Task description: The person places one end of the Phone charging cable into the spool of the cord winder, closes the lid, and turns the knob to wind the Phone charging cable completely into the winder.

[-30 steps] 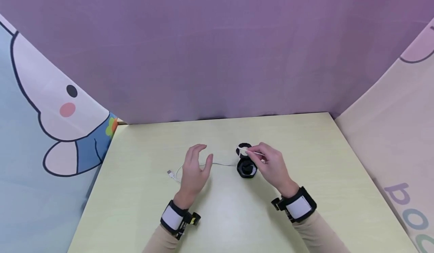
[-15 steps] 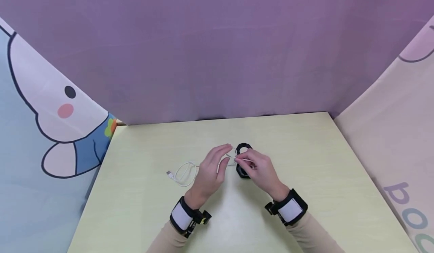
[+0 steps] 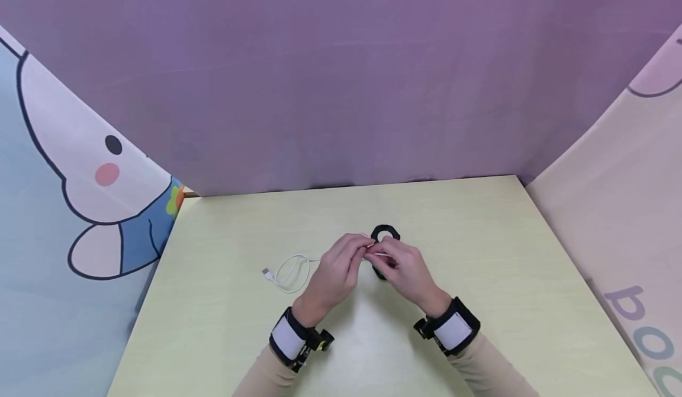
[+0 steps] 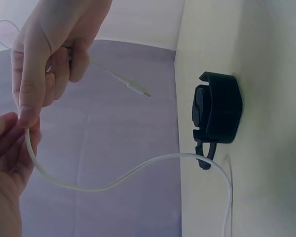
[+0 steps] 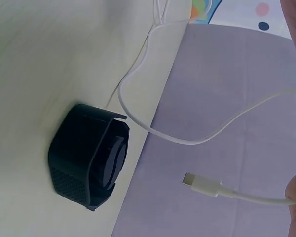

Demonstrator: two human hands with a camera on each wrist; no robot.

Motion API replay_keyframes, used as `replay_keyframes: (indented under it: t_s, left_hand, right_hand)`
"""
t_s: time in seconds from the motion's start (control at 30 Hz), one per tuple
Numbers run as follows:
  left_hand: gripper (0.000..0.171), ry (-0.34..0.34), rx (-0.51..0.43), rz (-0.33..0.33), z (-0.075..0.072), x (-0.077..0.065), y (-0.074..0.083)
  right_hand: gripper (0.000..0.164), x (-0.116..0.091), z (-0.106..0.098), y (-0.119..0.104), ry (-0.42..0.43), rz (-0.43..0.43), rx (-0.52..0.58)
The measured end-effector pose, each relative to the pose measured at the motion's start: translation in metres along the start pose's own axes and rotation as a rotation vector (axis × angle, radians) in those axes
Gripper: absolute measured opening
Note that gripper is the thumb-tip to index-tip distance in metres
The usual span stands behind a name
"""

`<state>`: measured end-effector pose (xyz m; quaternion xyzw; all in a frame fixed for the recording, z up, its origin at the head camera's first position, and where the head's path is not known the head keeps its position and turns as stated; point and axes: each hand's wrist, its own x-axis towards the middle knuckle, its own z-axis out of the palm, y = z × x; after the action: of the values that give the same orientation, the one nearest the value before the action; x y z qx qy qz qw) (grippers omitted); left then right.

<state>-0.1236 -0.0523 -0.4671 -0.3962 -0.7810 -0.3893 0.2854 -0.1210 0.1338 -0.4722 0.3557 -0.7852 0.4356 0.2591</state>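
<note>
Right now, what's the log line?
right hand: holding cable | left hand: at cable | black case: on table | small plug: mid-air

Cable [image 5: 187, 142] white; plug [image 5: 206, 185] white, metal-grey tip [image 5: 188, 179]. Case [image 5: 79, 148] black, dotted-looking side. Table [image 3: 453, 213] pale yellow-green. Back cloth [image 3: 341, 89] purple. Left cloth [image 3: 42, 314] light blue, white cartoon figure [image 3: 69, 142], pink cheek [image 3: 107, 174]. Sleeves [image 3: 266, 373] beige.

Hands could pass over the worktop [image 3: 538, 290] right of the right hand [image 3: 407, 270] or between the forearms, but the white cable [image 5: 185, 141] sags toward the black case [image 5: 76, 153], its loop lies left of the left hand [image 3: 331, 270], and a purple curtain [image 3: 341, 77] walls the far edge.
</note>
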Motion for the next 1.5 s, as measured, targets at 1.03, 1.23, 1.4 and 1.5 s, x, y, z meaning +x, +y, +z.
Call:
replay_keyframes:
  t_s: [1.03,1.23,1.4,1.5]
  left_hand:
    - [0.009,-0.122,0.024,-0.135,-0.012,-0.009,-0.014]
    - [0.01,-0.147,0.04,-0.161,-0.01,-0.014,-0.018]
    - [0.011,-0.172,0.073,-0.164,-0.003,-0.018,-0.022]
    - [0.011,-0.179,0.085,-0.16,0.0,-0.021,-0.023]
  right_hand:
    - [0.021,-0.005,-0.021,0.01,-0.021,0.086,-0.101]
    - [0.023,-0.011,-0.022,0.016,-0.026,0.086,-0.122]
    - [0.02,-0.016,-0.021,0.02,-0.054,0.135,-0.12]
    - [0.016,-0.019,-0.021,0.023,-0.074,0.166,-0.136]
